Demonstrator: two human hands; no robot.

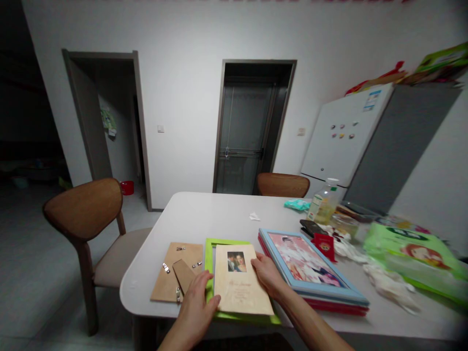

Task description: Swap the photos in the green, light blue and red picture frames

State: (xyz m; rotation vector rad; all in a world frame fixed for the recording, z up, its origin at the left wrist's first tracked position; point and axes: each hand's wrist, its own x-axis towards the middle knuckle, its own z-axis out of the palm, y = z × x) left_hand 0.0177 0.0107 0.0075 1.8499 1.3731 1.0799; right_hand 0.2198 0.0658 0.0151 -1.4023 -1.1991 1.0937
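Observation:
A cream photo card (pixel 239 280) with a small picture of two people and faint print lies over a lime-green picture frame (pixel 209 251) at the table's near edge. My right hand (pixel 268 275) grips the card's right edge, thumb on top. Against the frame's left side rests my left hand (pixel 197 304), thumb spread from the fingers and close to the card's left edge. Left of the frame lies a wooden frame backing (pixel 164 282) with metal clips and a stand leg, partly covered by my left hand. The frame's inside is mostly hidden under the card.
On the right, a blue-framed picture (pixel 307 261) tops a stack with red frames. Beyond it are a red booklet (pixel 323 245), a dark phone (pixel 310 227), a bottle (pixel 323 202) and a green tissue pack (pixel 420 253). Chairs (pixel 87 209) stand left and behind the table (pixel 219 214).

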